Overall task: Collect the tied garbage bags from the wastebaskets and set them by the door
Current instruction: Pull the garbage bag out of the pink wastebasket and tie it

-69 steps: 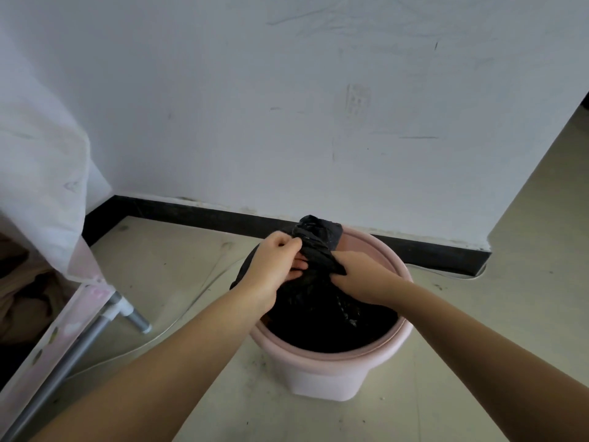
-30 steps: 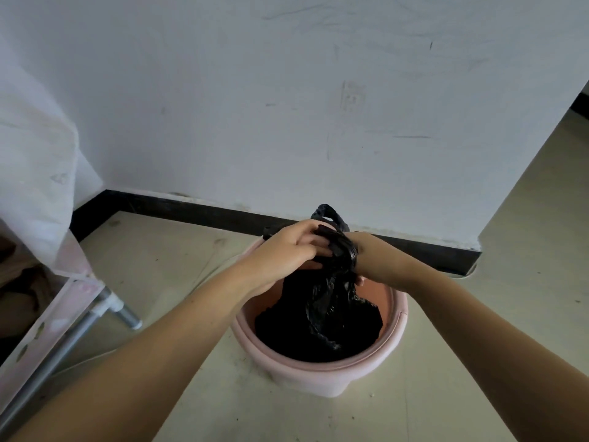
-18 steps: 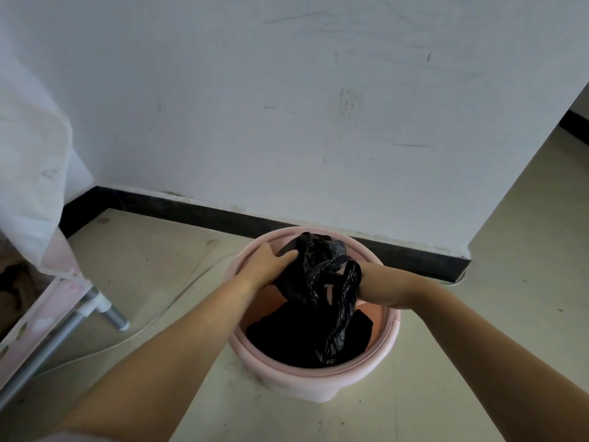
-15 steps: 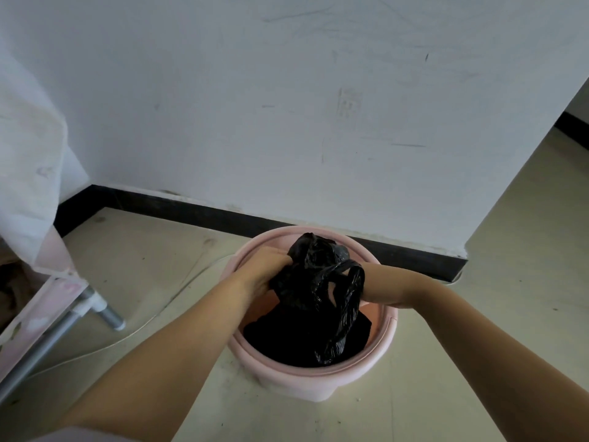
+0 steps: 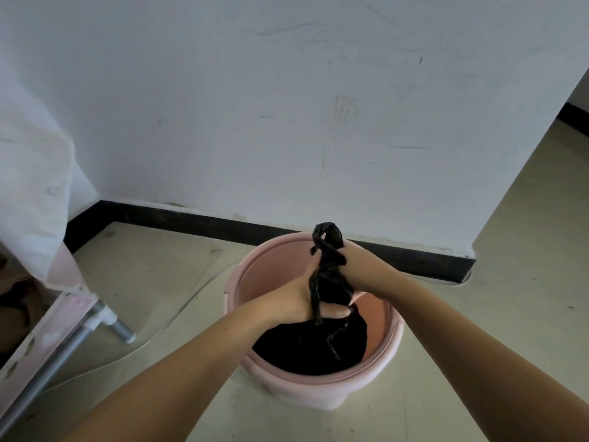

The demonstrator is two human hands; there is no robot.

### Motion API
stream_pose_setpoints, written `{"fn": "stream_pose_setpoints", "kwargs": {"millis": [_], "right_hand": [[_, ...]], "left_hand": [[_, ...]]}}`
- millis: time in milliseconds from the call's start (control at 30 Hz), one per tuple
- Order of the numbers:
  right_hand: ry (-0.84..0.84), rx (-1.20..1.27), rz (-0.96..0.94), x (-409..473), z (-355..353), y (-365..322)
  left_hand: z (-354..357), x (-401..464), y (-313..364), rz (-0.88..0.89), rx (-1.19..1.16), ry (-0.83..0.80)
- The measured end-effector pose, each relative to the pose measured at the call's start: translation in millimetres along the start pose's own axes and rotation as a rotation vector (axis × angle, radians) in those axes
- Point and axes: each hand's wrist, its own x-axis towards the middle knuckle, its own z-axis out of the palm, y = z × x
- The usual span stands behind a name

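Note:
A pink wastebasket (image 5: 376, 382) stands on the floor near the wall, with a black garbage bag (image 5: 306, 349) inside it. The bag's gathered neck rises out of the middle, and a twisted loop of it sticks up above my hands. My left hand (image 5: 296, 303) grips the neck low down, a black strand running over its fingers. My right hand (image 5: 349, 269) holds the upper part of the neck, with the plastic wound round it near the wrist; its fingers are mostly hidden behind the bag.
A white wall with a black skirting board (image 5: 197, 220) runs behind the basket. At the left are a hanging white cloth (image 5: 35, 173), a pink frame with a metal leg (image 5: 119, 330), and a thin white cable (image 5: 178, 314) on the floor. The wall ends at a corner on the right.
Both hands have pulled the bag's loose top into a tight twisted neck. The right hand has risen and the left has slid down onto the neck. A loop now sticks up.

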Motion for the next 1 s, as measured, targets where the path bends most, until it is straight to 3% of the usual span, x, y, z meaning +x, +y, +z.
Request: {"fn": "stream_pose_setpoints", "kwargs": {"millis": [67, 133, 200, 267, 400, 467, 633, 767, 800, 867, 933, 1000], "right_hand": [[-0.062, 0.116, -0.051, -9, -3, -6], [-0.117, 0.360, -0.060, -19, -11, -11], [-0.153, 0.538, -0.078, -25, -25, -9], [-0.201, 0.448, -0.110, -27, -36, 3], [-0.440, -0.070, -0.036, -33, -16, 18], [-0.358, -0.121, -0.068, -28, 16, 11], [0.015, 0.036, -0.107, -6, 48, -14], [-0.077, 0.227, 0.008, -1, 39, -10], [-0.087, 0.257, 0.026, 0, 38, -9], [-0.016, 0.284, 0.006, 1, 35, -7], [0.038, 0.619, 0.000, 0, 26, -5], [0.017, 1.007, 0.042, -1, 12, -8]], "left_hand": [[2, 1, 5, 0.051, 0.038, 0.014], [-1, 6, 5, 0.069, 0.083, 0.161], [-6, 10, 0, 0.006, -0.039, 0.294], [-16, 9, -2, -0.092, -0.205, 0.417], [-36, 5, -2, -0.269, -0.623, 0.545], [-33, 3, 3, -0.298, -0.681, 0.494], [-10, -5, 23, -0.191, -0.336, 0.340], [-27, -17, 23, -0.131, -0.058, 0.152], [-33, -19, 23, -0.099, 0.001, 0.158], [-50, -20, 13, -0.043, 0.136, 0.330], [-68, -20, -13, -0.099, 0.233, 0.502], [-74, -25, -41, -0.283, 0.067, 0.517]]}}
